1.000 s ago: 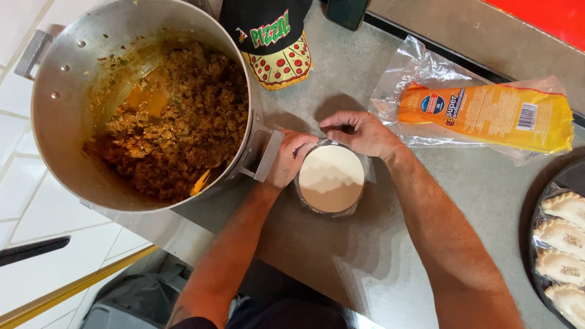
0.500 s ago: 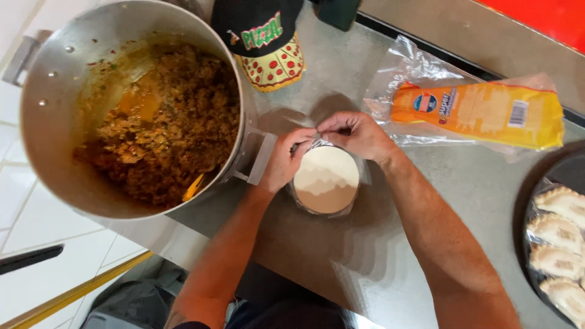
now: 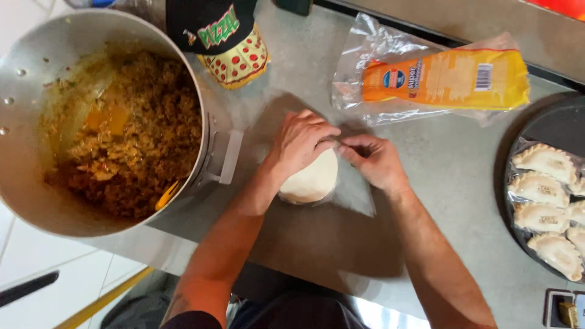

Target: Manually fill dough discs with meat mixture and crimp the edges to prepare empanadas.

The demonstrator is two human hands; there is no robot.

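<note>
Two hands: both meet over a round stack of pale dough discs (image 3: 311, 180) on the grey counter (image 3: 426, 176), close in front of the person.
Left hand (image 3: 298, 143): lies palm-down on the stack, fingers curled over its far edge.
Right hand (image 3: 373, 159): thumb and forefinger pinched together at the stack's upper right rim, seemingly on the top disc or its clear film; which one I cannot tell.
Film: a clear sheet (image 3: 359, 192) lies under and beside the stack.
Done so far: several folded, crimped pastries (image 3: 545, 198) sit on a dark round tray (image 3: 557, 125) at the right.
Left to do, by my reading: many discs remain, and the big metal pot (image 3: 36, 201) at the left holds plenty of brown minced filling (image 3: 146, 131).
Far side: an orange wrapper (image 3: 445, 76) in clear plastic, and a black cap (image 3: 213, 30).
</note>
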